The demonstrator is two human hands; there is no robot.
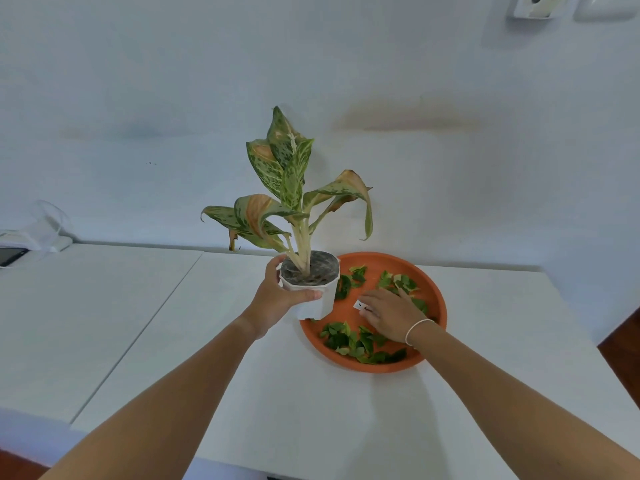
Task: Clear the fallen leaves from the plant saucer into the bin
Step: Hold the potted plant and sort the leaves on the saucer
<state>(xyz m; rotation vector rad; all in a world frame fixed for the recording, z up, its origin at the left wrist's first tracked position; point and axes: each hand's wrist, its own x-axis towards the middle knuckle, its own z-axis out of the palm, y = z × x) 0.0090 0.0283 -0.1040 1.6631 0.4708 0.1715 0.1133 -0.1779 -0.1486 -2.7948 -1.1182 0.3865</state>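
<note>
A round orange plant saucer [434, 299] lies on the white table, right of centre. Several green fallen leaves [360, 342] are scattered in it, near the front rim and toward the back. A white pot [318, 299] with a speckled green plant [294, 188] is held over the saucer's left edge, with my left hand [277, 299] shut around its rim. My right hand [388, 315] lies palm down inside the saucer, fingers spread over the leaves, next to a small white tag [358, 305]. No bin is in view.
The white table [173, 323] runs to a pale wall at the back, with a seam on its left half. A clear plastic item and a dark device [12, 255] sit at the far left edge. The table's right edge drops to a dark floor.
</note>
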